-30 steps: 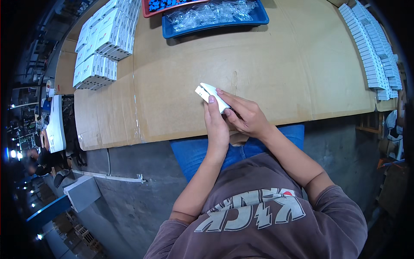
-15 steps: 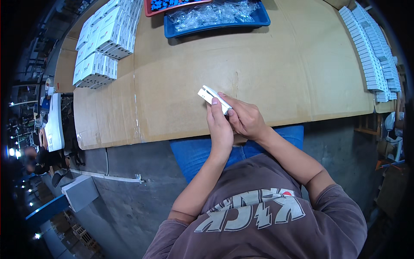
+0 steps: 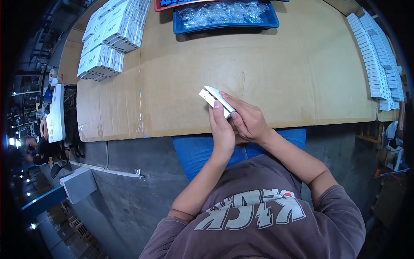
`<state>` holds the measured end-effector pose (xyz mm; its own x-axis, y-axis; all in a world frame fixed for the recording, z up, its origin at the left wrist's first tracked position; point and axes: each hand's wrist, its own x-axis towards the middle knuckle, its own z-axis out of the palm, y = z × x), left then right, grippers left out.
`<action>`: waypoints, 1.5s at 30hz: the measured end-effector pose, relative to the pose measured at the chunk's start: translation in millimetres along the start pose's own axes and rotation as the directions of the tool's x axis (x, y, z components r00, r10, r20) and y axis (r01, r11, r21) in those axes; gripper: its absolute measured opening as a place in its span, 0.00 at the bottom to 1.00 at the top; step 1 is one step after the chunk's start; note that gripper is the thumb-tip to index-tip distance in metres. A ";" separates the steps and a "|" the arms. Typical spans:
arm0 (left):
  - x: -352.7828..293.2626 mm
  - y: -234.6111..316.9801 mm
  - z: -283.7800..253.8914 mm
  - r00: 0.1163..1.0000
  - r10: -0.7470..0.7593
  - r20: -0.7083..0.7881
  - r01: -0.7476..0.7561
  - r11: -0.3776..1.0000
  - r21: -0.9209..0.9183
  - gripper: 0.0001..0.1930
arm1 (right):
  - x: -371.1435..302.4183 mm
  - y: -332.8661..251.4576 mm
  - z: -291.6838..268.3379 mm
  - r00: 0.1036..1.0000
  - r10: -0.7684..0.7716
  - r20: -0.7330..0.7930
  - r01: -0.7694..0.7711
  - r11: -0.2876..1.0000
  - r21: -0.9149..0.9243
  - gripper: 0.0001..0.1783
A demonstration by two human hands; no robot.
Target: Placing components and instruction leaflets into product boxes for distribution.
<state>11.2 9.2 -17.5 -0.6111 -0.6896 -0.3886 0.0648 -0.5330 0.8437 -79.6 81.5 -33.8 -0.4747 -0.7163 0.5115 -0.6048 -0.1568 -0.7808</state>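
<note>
A small white box (image 3: 208,97) is held between my two hands just above the near part of the cardboard-covered table. A dark gap runs along its length, and its far end tilts up and to the left. My left hand (image 3: 223,134) grips it from the left and below, with the thumb pressed along its near side. From the right, my right hand (image 3: 250,122) closes round the other side, its fingers lying along the top edge. My palms and fingers hide the box's near end.
White boxes (image 3: 101,60) are stacked at the far left, and more white boxes (image 3: 377,69) stand in rows at the right edge. A blue tray (image 3: 185,30) of clear plastic pieces lies at the back, beside a red tray (image 3: 161,6) of blue parts. Another person (image 3: 41,144) is far left.
The whole view has shifted slightly, so the table and trays sit a little higher and further right. Both hands keep hold of the white box, whose dark gap now shows more fully.
</note>
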 end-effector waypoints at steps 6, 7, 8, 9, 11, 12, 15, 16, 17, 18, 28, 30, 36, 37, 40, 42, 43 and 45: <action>22.2 8.4 -22.5 0.940 0.242 0.242 -0.262 0.964 0.051 0.39 | 11.1 7.4 -20.3 0.960 0.263 0.095 -0.279 0.923 0.264 0.22; 19.5 16.0 -18.9 0.930 0.248 0.271 -0.272 0.961 0.054 0.51 | 12.8 3.7 -21.3 0.911 0.404 0.080 -0.408 0.856 0.317 0.23; 19.4 16.7 -20.8 0.930 0.242 0.277 -0.267 0.962 0.055 0.51 | 13.7 1.3 -25.3 0.909 0.409 0.074 -0.411 0.856 0.315 0.23; 19.9 19.1 -23.6 0.892 0.294 0.343 -0.349 0.931 0.109 0.54 | 18.0 -1.7 -28.5 0.798 0.578 0.171 -0.587 0.680 0.440 0.23; 24.4 14.7 -29.5 0.826 0.366 0.428 -0.479 0.856 0.193 0.59 | 26.6 -16.2 -34.7 0.623 0.713 0.321 -0.739 0.401 0.542 0.25; 25.3 15.2 -29.8 0.825 0.364 0.432 -0.478 0.858 0.191 0.59 | 25.2 -16.3 -34.9 0.622 0.716 0.316 -0.738 0.402 0.542 0.25; 28.7 17.0 -30.4 0.735 0.358 0.576 -0.612 0.716 0.335 0.58 | 27.1 -19.3 -35.4 0.729 0.636 0.254 -0.657 0.544 0.522 0.24; 28.2 16.4 -30.6 0.735 0.360 0.575 -0.613 0.715 0.336 0.58 | 26.9 -18.8 -33.8 0.730 0.633 0.257 -0.656 0.545 0.522 0.24; 27.6 14.9 -30.7 0.738 0.404 0.540 -0.606 0.749 0.268 0.55 | 25.8 -17.1 -31.2 0.744 0.629 0.226 -0.634 0.556 0.538 0.24; 26.4 14.8 -28.5 0.743 0.443 0.502 -0.596 0.779 0.195 0.54 | 23.8 -14.6 -28.6 0.754 0.627 0.194 -0.613 0.567 0.551 0.24; 22.1 16.4 -4.5 0.925 0.333 0.181 -0.343 0.939 0.027 0.39 | 9.3 -24.6 7.5 0.950 0.312 -0.031 -0.296 0.926 0.233 0.28; 20.5 17.2 -4.2 0.931 0.319 0.177 -0.330 0.943 0.038 0.38 | 7.5 -30.5 14.7 0.945 0.322 -0.060 -0.302 0.928 0.220 0.26; 14.7 14.2 -0.8 0.903 0.367 0.224 -0.389 0.920 0.058 0.40 | 2.8 -32.6 13.2 0.958 0.264 -0.111 -0.246 0.958 0.148 0.23; 13.3 14.7 0.6 0.890 0.395 0.228 -0.416 0.908 0.052 0.41 | 1.7 -30.9 13.4 0.968 0.218 -0.125 -0.205 0.972 0.112 0.23; 14.0 11.6 -2.6 0.877 0.411 0.247 -0.433 0.901 0.038 0.43 | 1.2 -33.3 16.8 0.970 0.174 -0.172 -0.163 0.984 0.076 0.23; 13.0 7.4 -5.1 0.884 0.402 0.239 -0.413 0.911 0.000 0.44 | -2.2 -34.7 18.5 0.961 0.225 -0.162 -0.209 0.972 0.110 0.23; 12.9 5.9 -5.9 0.891 0.392 0.230 -0.394 0.918 -0.037 0.45 | -3.2 -35.2 19.1 0.950 0.274 -0.151 -0.253 0.957 0.145 0.23; 13.6 5.3 -8.4 0.890 0.394 0.227 -0.397 0.917 -0.036 0.46 | -2.7 -37.0 21.0 0.955 0.255 -0.150 -0.236 0.963 0.131 0.23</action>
<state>9.8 -7.1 -21.4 -0.6979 -0.7127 0.0707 0.3307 -0.2331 0.9145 -42.5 74.9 -13.8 -0.7037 -0.6220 0.3434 -0.3862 -0.0709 -0.9197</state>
